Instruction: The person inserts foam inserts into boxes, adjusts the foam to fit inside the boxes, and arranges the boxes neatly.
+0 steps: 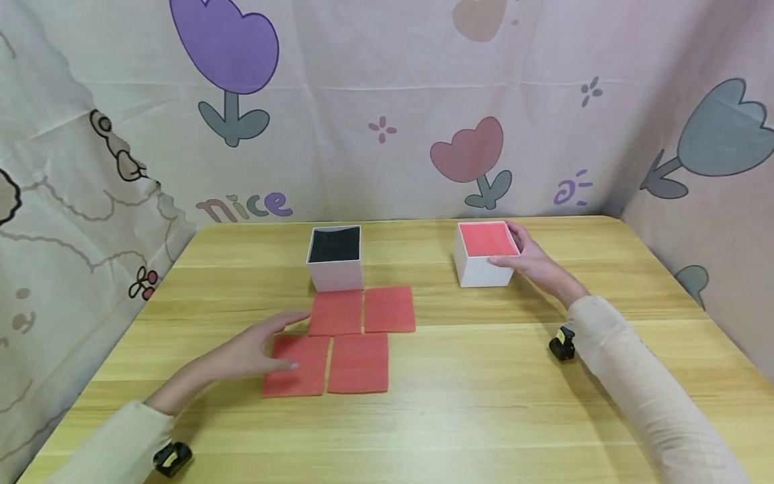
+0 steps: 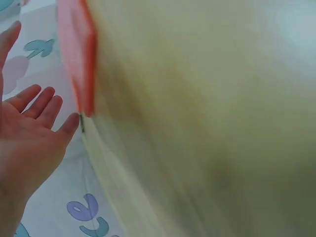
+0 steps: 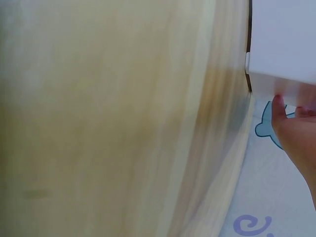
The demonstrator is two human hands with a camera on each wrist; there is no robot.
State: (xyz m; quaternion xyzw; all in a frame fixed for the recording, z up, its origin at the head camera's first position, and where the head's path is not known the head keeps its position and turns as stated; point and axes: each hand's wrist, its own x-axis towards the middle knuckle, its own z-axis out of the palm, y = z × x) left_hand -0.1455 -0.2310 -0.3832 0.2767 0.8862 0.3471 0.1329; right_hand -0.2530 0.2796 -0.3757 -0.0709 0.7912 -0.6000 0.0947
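On the table several flat red squares, perhaps felt or cloth, lie in two offset rows; one front square [image 1: 358, 363] is fully visible. My left hand [image 1: 244, 349] hovers at the left of them, thumb and fingers spread, holding nothing. The left wrist view shows its palm [image 2: 32, 133] beside a red edge [image 2: 81, 59]. With thumb in front and fingers behind, my right hand [image 1: 540, 262] grips the right side of a white box [image 1: 486, 272], whose top shows red sheet [image 1: 488, 238]. In the right wrist view, fingertips touch the white box [image 3: 286, 39].
A second white box [image 1: 338, 275], holding black sheet material [image 1: 334, 245], stands behind the red squares. The wood-grain table [image 1: 471, 396] meets a printed cloth backdrop [image 1: 363, 60] at the back and sides. Black devices [image 1: 173, 459] sit at both wrists.
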